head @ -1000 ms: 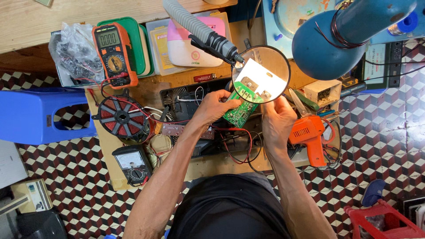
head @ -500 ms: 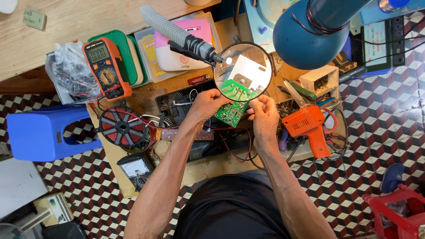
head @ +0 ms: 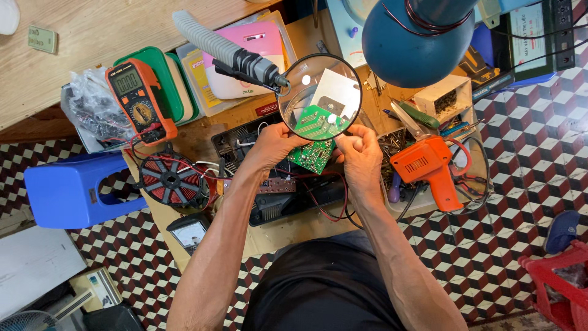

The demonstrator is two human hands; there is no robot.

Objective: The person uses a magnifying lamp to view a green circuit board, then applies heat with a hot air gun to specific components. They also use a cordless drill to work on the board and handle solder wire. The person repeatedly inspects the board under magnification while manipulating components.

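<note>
A green circuit board is held up between both hands under a round magnifying glass on a grey flexible arm. My left hand grips the board's left edge. My right hand pinches its right edge. Through the lens the board's upper part shows enlarged. Beneath the hands lies an opened black appliance case with red and black wires.
An orange multimeter and a copper coil disc lie left. An orange soldering gun sits right, beside a box of tools. A blue lamp shade hangs above. A blue stool stands left, a red stool at the lower right.
Both hands have kept hold of the circuit board under the lens. The view has shifted a little, and the board sits lower and more to the left of the lens.
</note>
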